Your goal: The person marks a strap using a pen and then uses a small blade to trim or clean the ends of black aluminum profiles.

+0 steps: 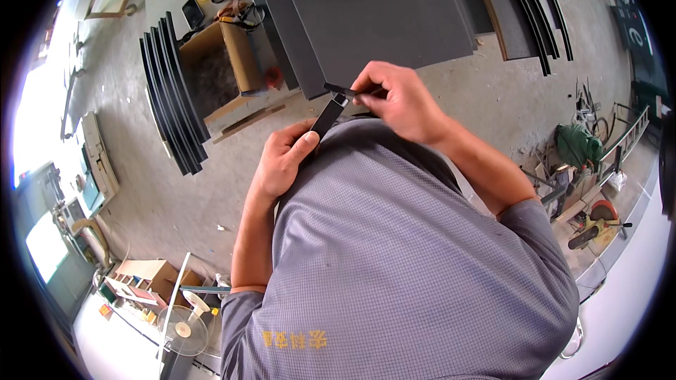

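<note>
Black bar between the two hands, at the far edge of the grey shirt and near the grey panel. The left hand's fingers wrap its near end, thumb on top; the right hand's fingers pinch a thin dark piece at its far end. The straight bar is probably light, stiff and somewhat slippery, best gripped along its sides; the thin piece, likely more fragile, suits a fingertip hold at its right end.

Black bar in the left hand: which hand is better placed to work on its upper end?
Probably the right hand: it holds a small dark piece at that end, while the left hand grips the black bar lower down.
</note>
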Demonstrator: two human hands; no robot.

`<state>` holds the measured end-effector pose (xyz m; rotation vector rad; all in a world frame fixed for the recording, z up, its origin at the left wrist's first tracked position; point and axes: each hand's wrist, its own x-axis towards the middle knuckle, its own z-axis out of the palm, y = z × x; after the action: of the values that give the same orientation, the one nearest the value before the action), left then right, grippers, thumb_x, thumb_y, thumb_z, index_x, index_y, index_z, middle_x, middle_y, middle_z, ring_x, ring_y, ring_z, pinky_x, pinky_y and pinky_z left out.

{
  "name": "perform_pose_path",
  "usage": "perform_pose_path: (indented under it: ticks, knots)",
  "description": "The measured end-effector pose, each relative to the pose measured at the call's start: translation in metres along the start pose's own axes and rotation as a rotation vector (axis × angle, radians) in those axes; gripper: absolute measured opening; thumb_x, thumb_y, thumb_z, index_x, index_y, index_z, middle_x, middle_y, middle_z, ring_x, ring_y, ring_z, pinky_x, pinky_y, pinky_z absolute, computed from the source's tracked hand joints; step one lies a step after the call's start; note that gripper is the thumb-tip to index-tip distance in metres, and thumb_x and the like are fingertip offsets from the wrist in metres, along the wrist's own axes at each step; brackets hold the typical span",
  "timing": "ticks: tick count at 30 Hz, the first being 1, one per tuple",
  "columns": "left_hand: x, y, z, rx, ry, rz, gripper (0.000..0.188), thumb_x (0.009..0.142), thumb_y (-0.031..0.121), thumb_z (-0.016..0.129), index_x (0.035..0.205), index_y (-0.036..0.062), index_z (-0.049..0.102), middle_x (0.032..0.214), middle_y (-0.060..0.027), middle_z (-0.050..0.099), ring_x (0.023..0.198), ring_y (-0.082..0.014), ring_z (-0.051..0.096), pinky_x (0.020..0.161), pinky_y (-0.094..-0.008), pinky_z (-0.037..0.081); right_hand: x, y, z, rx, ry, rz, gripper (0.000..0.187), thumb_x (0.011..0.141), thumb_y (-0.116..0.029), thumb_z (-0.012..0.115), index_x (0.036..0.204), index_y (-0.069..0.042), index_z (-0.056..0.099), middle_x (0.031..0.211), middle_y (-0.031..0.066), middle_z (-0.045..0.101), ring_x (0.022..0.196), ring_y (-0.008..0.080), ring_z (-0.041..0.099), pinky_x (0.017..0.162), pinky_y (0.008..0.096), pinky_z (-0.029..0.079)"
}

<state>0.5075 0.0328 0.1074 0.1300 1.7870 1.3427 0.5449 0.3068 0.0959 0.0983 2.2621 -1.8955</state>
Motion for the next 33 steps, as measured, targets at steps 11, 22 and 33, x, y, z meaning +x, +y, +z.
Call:
perform_pose_path:
  ticks: [11,22,33]
  knots:
    - [-0.008,0.007,0.02,0.374,0.291,0.159,0.049,0.098,0.029,0.076,0.135,-0.0023,0.07,0.109,-0.0238,0.077,0.099,-0.0295,0.076,0.091,-0.0378,0.057,-0.005,-0.034,-0.011,-0.042,-0.079,0.161,0.007,0.1,0.0,0.067,0.105,0.005,0.068,0.091,0.0063,0.073,0.089,0.0114,0.069,0.081,0.028,0.056]
    - [-0.015,0.007,0.026,0.438,0.397,0.201,0.049,0.094,0.028,0.08,0.134,0.0013,0.071,0.11,-0.0251,0.077,0.102,-0.0374,0.076,0.093,-0.0405,0.058,-0.008,-0.046,-0.004,0.03,-0.144,0.106,0.005,0.098,0.004,0.068,0.103,0.004,0.071,0.093,0.0075,0.074,0.089,0.012,0.071,0.081,0.0288,0.057]
    - [-0.077,0.058,-0.102,-0.408,0.752,0.973,0.068,0.103,0.064,0.059,0.128,0.0011,0.06,0.097,-0.0081,0.061,0.077,-0.0178,0.054,0.073,-0.0329,0.045,0.007,-0.018,-0.046,0.335,-0.21,0.002,0.01,0.098,-0.006,0.078,0.108,-0.003,0.076,0.139,0.0142,0.065,0.115,0.0185,0.07,0.084,0.0266,0.061]
